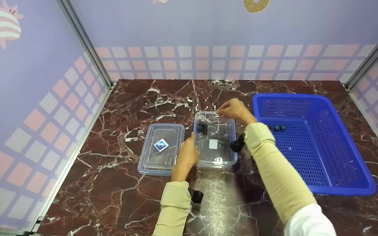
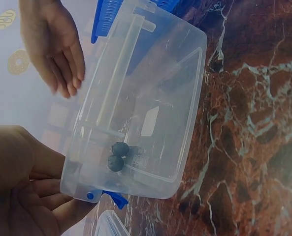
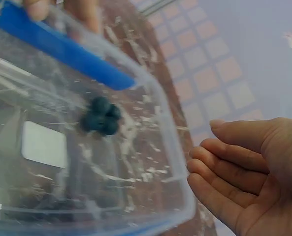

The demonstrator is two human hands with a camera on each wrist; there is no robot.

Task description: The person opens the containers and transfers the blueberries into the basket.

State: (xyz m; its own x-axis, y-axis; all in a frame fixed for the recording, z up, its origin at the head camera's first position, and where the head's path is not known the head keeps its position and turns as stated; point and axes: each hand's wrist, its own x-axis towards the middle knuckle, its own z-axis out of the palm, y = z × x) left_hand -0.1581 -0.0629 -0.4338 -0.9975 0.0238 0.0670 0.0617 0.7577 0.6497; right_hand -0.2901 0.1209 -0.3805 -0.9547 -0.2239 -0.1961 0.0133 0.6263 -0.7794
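A clear plastic food container [image 1: 213,157] stands uncovered on the table, with several blueberries [image 1: 202,127] near its far left corner. My left hand [image 1: 188,154] is at the container's left side and grips the rim, thumb and fingers by the blue locking flap [image 3: 67,46]. Over the far right corner is my right hand [image 1: 235,109]; the right wrist view shows its fingers [image 3: 224,182] loosely bent, with nothing in them. The container's lid [image 1: 153,160], bearing a blue diamond sticker, lies flat to the left.
To the right stands a blue perforated basket [image 1: 349,147] holding a few more blueberries [image 1: 280,127], partly behind the right forearm. Patterned panels [image 1: 189,60] close off the back and both sides of the dark red marbled table [image 1: 110,183].
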